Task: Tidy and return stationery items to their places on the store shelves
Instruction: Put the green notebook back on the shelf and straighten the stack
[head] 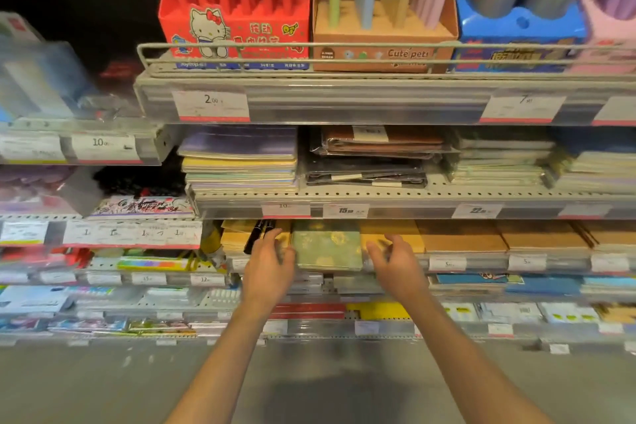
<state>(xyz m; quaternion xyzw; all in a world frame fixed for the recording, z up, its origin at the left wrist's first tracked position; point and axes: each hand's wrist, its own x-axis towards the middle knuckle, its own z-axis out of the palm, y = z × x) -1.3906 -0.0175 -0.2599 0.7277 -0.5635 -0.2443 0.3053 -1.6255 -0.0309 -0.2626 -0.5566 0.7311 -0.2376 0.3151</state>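
Closest to you are your own two arms reaching in over the grey floor, and both hands are at the third shelf [481, 260] down. Your left hand [266, 267] is at the left edge of the green notebook [327, 244], fingers blurred, so I can't tell if it's actually gripping or just touching. Your right hand [395, 263] sits just beside the right edge, fingers loosely spread and curled a bit, holding nothing that I can see.

That notebook is the thing to sort out. It lies flat on the shelf front, sticking out slightly past the lip, between the yellow-orange stack on its left and the row of tan kraft notebooks [461, 236] on its right. My guess is it's light and fairly stiff, maybe slick if it's wrapped, so take it by both side edges and slide rather than pinch a corner.

Looks-wise: squarish, muted green cover with pale gold blotchy patterning, detail too blurry to read. A black pen-like thing [258, 234] lies tilted just left of it.

Further up are stacked notebooks, then the red pen display box [234, 27] on top.
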